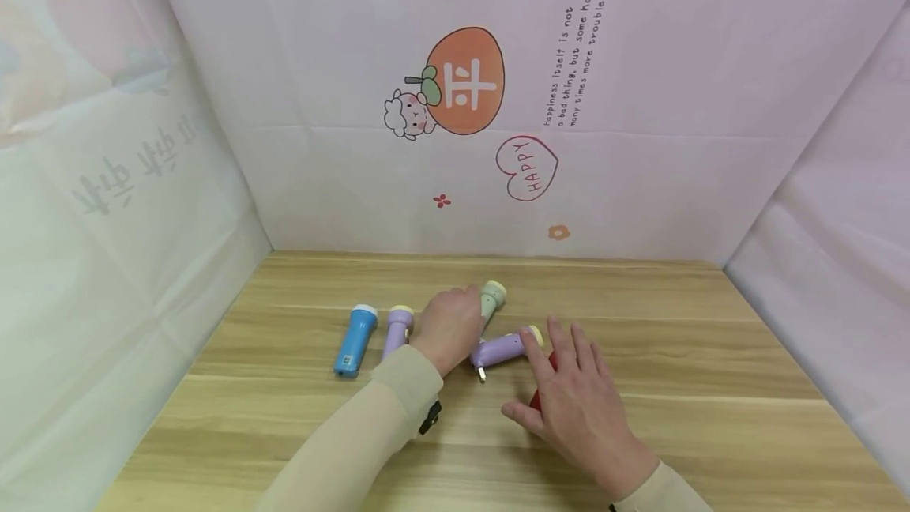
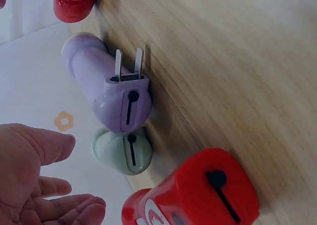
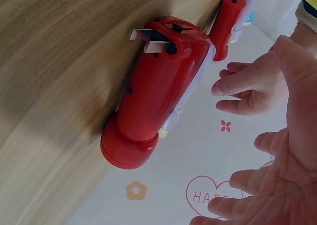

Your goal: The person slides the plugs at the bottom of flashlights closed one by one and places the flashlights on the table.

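My left hand point(image 1: 449, 329) hovers over the middle of the row of flashlights, its fingers loosely bent with nothing between them. In the left wrist view a red flashlight point(image 2: 218, 185) lies beside that hand; the head view hides it. Just right of the hand are a pale green flashlight point(image 1: 490, 303) and a purple flashlight point(image 1: 501, 350) with its plug prongs folded out. My right hand point(image 1: 579, 401) is spread above a second red flashlight point(image 3: 158, 91), mostly covered in the head view. Two metal prongs stick out of that one too.
Farther left on the wooden table point(image 1: 682, 354) lie a blue flashlight point(image 1: 355, 342) and another purple flashlight point(image 1: 398, 330), partly behind the left sleeve point(image 1: 355, 437). White printed cloth point(image 1: 341, 164) walls the table at the back and both sides.
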{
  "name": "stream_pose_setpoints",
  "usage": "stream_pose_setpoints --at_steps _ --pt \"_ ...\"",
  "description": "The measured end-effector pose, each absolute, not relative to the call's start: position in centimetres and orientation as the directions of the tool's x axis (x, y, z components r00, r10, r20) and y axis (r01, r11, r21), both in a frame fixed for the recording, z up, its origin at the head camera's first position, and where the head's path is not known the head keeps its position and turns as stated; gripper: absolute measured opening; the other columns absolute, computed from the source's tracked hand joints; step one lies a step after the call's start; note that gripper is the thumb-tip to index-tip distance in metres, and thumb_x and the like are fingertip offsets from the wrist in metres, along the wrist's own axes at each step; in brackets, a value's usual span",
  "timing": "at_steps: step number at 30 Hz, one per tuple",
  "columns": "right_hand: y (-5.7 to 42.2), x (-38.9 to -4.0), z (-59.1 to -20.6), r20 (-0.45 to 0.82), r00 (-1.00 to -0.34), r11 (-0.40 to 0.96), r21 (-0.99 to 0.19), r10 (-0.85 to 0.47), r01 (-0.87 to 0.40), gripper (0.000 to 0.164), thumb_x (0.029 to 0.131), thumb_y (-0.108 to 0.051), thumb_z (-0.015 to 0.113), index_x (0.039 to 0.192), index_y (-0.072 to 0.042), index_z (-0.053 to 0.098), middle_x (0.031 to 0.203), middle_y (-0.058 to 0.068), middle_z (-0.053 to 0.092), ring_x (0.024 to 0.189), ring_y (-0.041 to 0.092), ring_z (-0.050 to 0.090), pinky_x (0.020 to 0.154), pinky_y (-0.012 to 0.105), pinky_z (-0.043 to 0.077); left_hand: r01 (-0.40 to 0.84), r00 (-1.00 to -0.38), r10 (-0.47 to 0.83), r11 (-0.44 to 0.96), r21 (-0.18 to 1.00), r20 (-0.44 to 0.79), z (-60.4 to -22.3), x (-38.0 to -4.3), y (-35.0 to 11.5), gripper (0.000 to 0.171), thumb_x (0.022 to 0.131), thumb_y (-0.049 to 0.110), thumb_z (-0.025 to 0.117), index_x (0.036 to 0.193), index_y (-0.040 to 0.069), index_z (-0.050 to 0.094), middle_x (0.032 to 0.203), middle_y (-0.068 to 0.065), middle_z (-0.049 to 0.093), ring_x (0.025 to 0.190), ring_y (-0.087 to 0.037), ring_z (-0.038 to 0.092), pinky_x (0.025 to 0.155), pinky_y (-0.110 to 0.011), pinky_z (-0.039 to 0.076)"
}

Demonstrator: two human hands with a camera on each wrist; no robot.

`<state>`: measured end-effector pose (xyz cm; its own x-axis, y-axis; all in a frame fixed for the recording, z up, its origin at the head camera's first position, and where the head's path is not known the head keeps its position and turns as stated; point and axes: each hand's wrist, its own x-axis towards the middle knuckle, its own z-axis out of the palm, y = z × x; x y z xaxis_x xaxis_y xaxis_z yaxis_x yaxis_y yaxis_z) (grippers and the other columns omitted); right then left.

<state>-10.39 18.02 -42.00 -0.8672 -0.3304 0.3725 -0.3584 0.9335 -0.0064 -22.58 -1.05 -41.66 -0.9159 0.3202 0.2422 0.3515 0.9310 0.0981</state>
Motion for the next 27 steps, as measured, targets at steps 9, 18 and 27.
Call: stream_pose_setpoints --at_steps 9,18,27 --pt "18.1 -10.5 -41.9 0.37 -0.869 0.934 -0.015 -0.327 -0.358 0.098 0.081 -0.071 0.075 0.157 -0.015 0.047 0.159 0.03 0.041 0.144 0.057 0.04 0.11 0.07 0.039 0.335 -0.925 0.315 0.94 0.064 0.211 -42.1 -23.7 0.5 0.01 0.093 0.015 0.068 0.101 0.009 0.065 0.081 -0.006 0.068 0.073 -0.023 0.068 0.061 -0.038 0.056" --pt "18.1 -10.5 -41.9 0.357 -0.878 0.936 -0.029 -0.318 -0.351 0.097 0.081 -0.069 0.076 0.158 -0.016 0.046 0.16 0.03 0.04 0.145 0.057 0.038 0.111 0.07 0.037 0.322 -0.933 0.302 0.944 0.076 0.198 -42.6 -24.3 1.3 0.02 0.092 0.014 0.071 0.109 0.005 0.065 0.085 -0.008 0.071 0.074 -0.024 0.07 0.064 -0.039 0.058" --pt "18.2 -10.5 -42.1 0.364 -0.875 0.936 -0.025 -0.318 -0.351 0.099 0.08 -0.069 0.077 0.158 -0.016 0.046 0.16 0.03 0.04 0.144 0.057 0.039 0.111 0.07 0.038 0.296 -0.947 0.283 0.952 0.072 0.149 -43.5 -24.6 2.0 0.02 0.092 0.012 0.073 0.109 0.006 0.064 0.084 -0.008 0.071 0.073 -0.025 0.07 0.063 -0.04 0.058"
